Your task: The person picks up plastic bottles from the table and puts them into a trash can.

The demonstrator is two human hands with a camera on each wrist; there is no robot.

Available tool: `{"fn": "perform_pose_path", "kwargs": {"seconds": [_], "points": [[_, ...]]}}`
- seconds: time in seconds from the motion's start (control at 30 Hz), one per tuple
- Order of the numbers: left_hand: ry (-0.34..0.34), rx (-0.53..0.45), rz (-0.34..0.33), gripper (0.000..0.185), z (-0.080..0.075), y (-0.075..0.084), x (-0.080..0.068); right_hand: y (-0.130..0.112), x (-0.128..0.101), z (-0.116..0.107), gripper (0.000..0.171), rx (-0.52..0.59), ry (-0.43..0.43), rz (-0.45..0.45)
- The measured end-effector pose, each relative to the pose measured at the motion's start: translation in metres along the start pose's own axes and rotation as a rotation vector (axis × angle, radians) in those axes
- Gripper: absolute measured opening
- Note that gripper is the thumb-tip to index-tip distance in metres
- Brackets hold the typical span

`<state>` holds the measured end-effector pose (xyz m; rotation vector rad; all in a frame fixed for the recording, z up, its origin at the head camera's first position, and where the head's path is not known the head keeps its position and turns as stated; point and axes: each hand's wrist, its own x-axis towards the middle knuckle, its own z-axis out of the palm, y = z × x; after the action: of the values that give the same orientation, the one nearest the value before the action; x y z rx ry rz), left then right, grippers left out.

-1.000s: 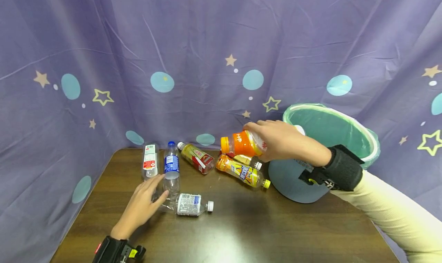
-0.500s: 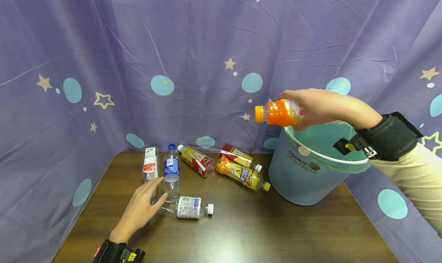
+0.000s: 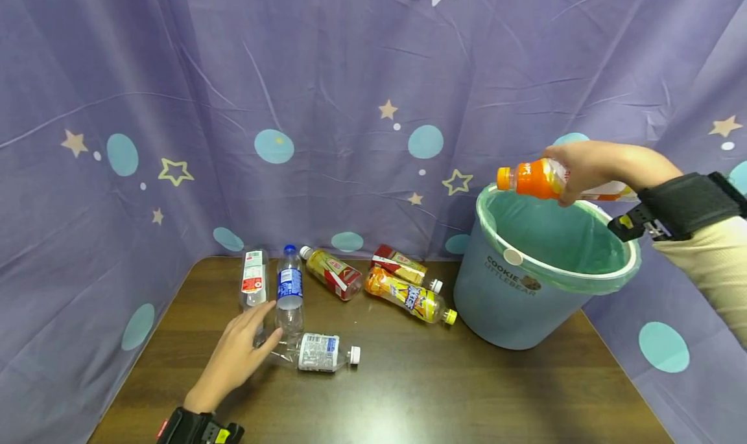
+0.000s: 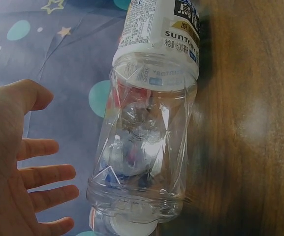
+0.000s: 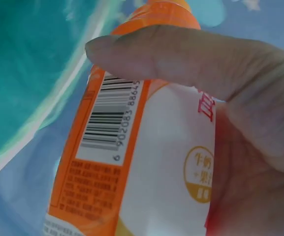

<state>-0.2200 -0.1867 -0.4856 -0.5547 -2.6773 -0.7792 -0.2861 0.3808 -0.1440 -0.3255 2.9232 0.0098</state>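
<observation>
My right hand [image 3: 592, 165] grips an orange-and-white drink bottle [image 3: 539, 179] with an orange cap, held sideways over the rim of the blue-grey bin [image 3: 496, 295]. In the right wrist view my thumb lies across the label of the drink bottle [image 5: 151, 147], by its barcode. My left hand [image 3: 236, 353] has its fingers spread and holds nothing. Beside it lies a clear bottle with a white label and white cap [image 3: 319, 352]; the left wrist view shows a gap between the fingers and that clear bottle [image 4: 142, 132].
On the brown table [image 3: 408, 392] lie a blue-capped bottle [image 3: 290, 285], a clear bottle with a red-and-white label [image 3: 253, 275], a red-and-yellow bottle [image 3: 332, 272], another such bottle [image 3: 403, 264] and an orange-yellow bottle [image 3: 408, 295]. A green liner covers the bin's rim. A purple curtain [image 3: 350, 107] hangs behind.
My right hand has lifted the orange drink bottle from above the other bottles and carried it up and right to the bin. My left hand has stayed almost still.
</observation>
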Motion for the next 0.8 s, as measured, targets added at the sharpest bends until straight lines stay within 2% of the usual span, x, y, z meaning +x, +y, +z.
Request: {"fn": "perform_pose_path", "kwargs": {"seconds": [0.27,0.4,0.67,0.73,0.8], "points": [[-0.001,0.004,-0.007,0.058,-0.001,-0.001,-0.002,0.031,0.014,0.018,0.071,0.152,-0.187,0.101],[0.000,0.007,-0.011,0.058,-0.002,-0.001,-0.002,0.038,0.023,0.027,0.071,0.143,-0.268,0.125],[0.004,0.007,-0.022,0.058,0.000,-0.002,-0.003,0.042,0.045,0.052,0.059,0.103,-0.313,0.122],[0.008,0.009,-0.018,0.058,0.001,-0.003,-0.004,0.043,0.049,0.059,0.060,0.102,-0.316,0.124],[0.010,0.011,-0.016,0.058,0.001,-0.003,-0.004,0.044,0.054,0.067,0.067,0.098,-0.331,0.143]]}}
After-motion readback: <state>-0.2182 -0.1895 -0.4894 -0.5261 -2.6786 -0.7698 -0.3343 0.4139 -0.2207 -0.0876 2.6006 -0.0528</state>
